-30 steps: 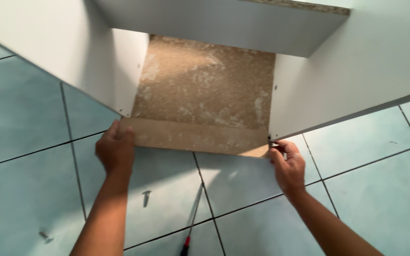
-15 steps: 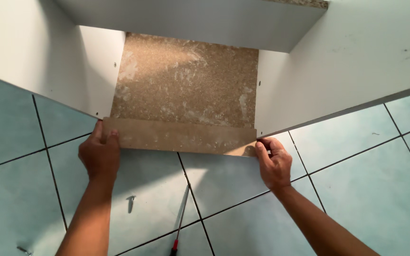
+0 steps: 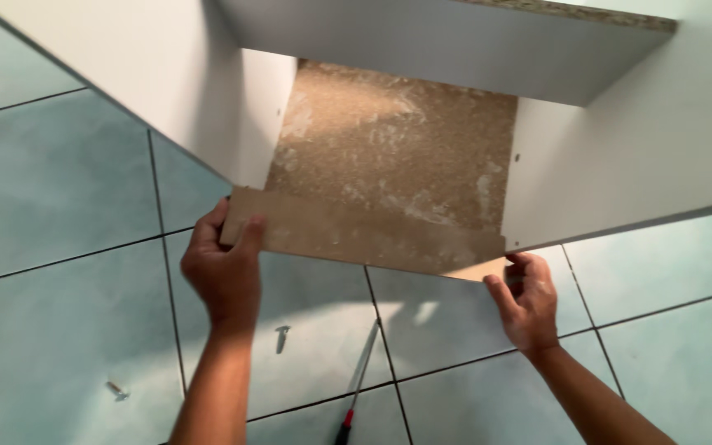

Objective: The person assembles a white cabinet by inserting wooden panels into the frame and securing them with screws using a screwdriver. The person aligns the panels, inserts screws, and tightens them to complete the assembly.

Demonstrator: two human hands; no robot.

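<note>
A thin brown hardboard panel [image 3: 389,181] lies between two white side boards, the left side board [image 3: 166,82] and the right side board [image 3: 644,156], with a white cross board [image 3: 455,49] above it. The panel's near edge sticks out past the side boards. My left hand [image 3: 224,272] grips the panel's near left corner, thumb on top. My right hand [image 3: 525,301] holds the near right corner from below, fingers curled around the edge.
The floor is pale blue tile [image 3: 59,189] with dark grout lines. A screwdriver [image 3: 358,387] with a red and black handle lies between my arms. A loose screw [image 3: 282,336] sits near my left wrist and another screw [image 3: 115,389] lies farther left.
The panel's near edge now juts farther out of the white boards toward me. My right hand has shifted under the corner, and the view has swung to the left.
</note>
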